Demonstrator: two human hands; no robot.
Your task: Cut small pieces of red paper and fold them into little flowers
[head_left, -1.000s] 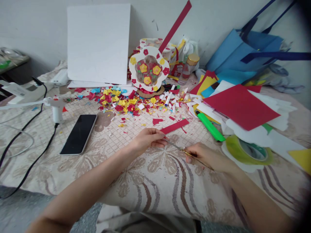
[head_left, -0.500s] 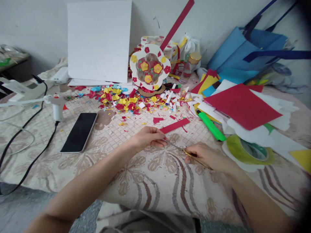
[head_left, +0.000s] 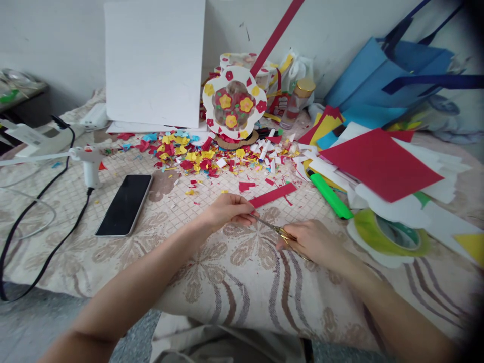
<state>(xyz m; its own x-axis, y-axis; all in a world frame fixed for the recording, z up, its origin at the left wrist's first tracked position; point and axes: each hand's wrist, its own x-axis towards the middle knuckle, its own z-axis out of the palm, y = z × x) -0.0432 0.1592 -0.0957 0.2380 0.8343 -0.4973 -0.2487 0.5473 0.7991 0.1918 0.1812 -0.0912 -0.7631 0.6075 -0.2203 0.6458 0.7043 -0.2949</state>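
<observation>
My right hand (head_left: pixel 312 243) is closed round the gold handles of a pair of scissors (head_left: pixel 279 230), whose thin blades point left toward my other hand. Thumb and fingers of my left hand (head_left: pixel 233 209) are pinched together right at the blade tips. Whatever lies between those fingertips is too small or too hidden to make out. Just behind them a red paper strip (head_left: pixel 275 194) lies slantwise on the patterned cloth (head_left: pixel 242 262), and its near end meets the fingers in the view.
Colourful paper scraps (head_left: pixel 189 157) spread below a flower-decorated paper piece (head_left: pixel 235 103) and a white board (head_left: pixel 155 65). At left are a phone (head_left: pixel 124 205) and a glue gun (head_left: pixel 88 166). Rightward lie a green marker (head_left: pixel 329 194), a tape roll (head_left: pixel 389 234), red paper (head_left: pixel 383 164) and a blue bag (head_left: pixel 378 70).
My right hand has shifted slightly left with the scissors, and their handles look more spread. My left hand stays pinched in nearly the same place.
</observation>
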